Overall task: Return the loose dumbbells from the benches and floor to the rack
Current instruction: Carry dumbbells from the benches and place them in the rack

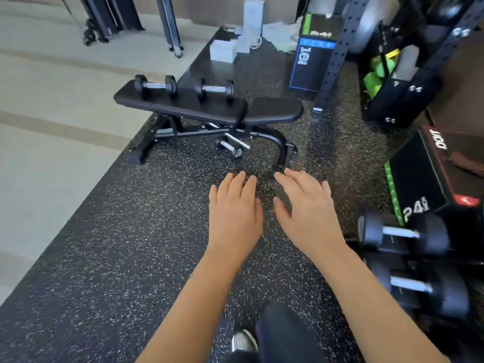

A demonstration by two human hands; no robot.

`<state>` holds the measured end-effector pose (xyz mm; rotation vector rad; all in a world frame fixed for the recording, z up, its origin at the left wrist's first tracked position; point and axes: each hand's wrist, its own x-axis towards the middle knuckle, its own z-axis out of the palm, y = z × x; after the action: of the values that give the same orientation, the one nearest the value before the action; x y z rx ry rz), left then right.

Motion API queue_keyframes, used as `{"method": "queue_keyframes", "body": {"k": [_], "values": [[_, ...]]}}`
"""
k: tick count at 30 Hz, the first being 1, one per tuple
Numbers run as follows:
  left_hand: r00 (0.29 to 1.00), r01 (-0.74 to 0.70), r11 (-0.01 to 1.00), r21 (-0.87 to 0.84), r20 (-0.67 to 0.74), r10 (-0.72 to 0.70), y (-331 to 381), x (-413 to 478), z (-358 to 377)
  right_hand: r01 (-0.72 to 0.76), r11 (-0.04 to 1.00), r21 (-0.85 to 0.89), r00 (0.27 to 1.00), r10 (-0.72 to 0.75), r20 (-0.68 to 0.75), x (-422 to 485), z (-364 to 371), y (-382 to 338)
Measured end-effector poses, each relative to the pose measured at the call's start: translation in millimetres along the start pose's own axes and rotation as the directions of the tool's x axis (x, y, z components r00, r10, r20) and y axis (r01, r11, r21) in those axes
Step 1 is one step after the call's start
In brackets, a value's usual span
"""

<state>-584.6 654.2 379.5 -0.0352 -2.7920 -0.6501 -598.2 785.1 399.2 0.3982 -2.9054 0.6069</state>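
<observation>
Two black dumbbells with steel handles lie on a black padded bench (275,111): one dumbbell (155,86) at its left end, another (216,89) near the middle. A third dumbbell (230,146) rests on the speckled floor under the bench frame. At the right edge, two larger dumbbells (403,235) (429,289) sit stacked on what looks like the rack. My left hand (234,216) and my right hand (306,210) hover side by side over the floor in front of the bench, palms down, fingers spread, holding nothing.
Black plyo boxes (432,176) (313,64) stand at right and back right beside a perforated steel upright (337,53). White boxes (222,51) sit behind the bench. Machine legs (170,27) stand on the pale floor at left. My shoe (243,341) shows below.
</observation>
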Motion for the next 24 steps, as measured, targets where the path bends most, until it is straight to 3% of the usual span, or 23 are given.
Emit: {"method": "queue_keyframes", "body": {"k": [12,20,24], "values": [[0.987,0.149,0.984,0.099,-0.081,-0.141,-147.6,214.0,5.3,0.17,0.986,0.002,0.98,-0.169,0.101,262.7,88.3,-49.5],[0.992,0.109,0.974,0.197,-0.087,-0.094,-220.5,370.7,-3.1,0.163,0.984,0.067,0.979,-0.17,0.111,432.5,127.7,-76.6],[0.987,0.155,0.972,0.176,-0.057,-0.147,-258.3,420.0,4.6,0.142,0.988,0.067,0.977,-0.151,0.149,487.0,151.9,-83.9]]}}
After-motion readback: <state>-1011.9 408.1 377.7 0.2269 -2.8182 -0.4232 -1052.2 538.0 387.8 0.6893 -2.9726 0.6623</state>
